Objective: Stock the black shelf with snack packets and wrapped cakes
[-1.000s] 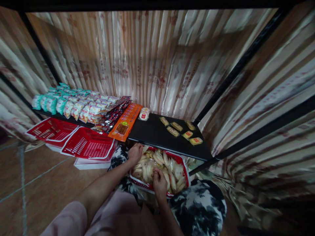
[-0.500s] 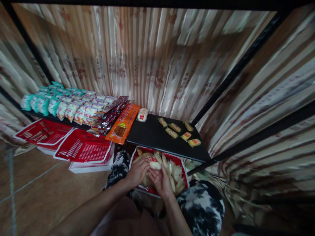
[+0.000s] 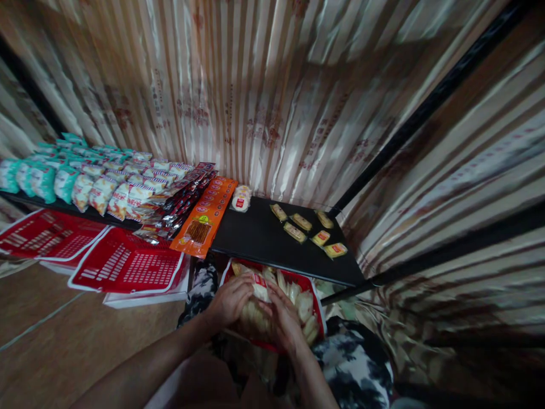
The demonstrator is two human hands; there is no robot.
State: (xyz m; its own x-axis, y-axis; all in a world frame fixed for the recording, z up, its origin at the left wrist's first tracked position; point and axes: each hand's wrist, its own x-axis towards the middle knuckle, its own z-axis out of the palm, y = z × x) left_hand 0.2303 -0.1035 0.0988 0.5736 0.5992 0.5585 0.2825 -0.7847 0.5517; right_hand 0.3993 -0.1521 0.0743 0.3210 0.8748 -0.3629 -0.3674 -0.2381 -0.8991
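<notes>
Between my two hands is a small white snack packet (image 3: 260, 288) with a red label. My left hand (image 3: 233, 296) has its fingers closed on the packet's left side. My right hand (image 3: 284, 311) grips its right side, the fingers partly hidden behind it. Both hands are over a red basket (image 3: 320, 309) with a white rim, filled with several pale wrapped packets (image 3: 304, 305). Just beyond, on the black shelf (image 3: 251, 238), stands a similar small stack of white packets (image 3: 241, 199) with a red label.
Several yellow packets (image 3: 301, 221) lie on the shelf's right part. Left of them are an orange snack bag (image 3: 204, 218), white packets (image 3: 128, 199) and teal packets (image 3: 42, 179). Two red baskets (image 3: 128, 261) sit below. Black frame bars (image 3: 421, 136) and striped curtains surround the shelf.
The view has tilted down and shifted slightly right. My hands have turned the white packet, and my right hand now comes over its right side more.
</notes>
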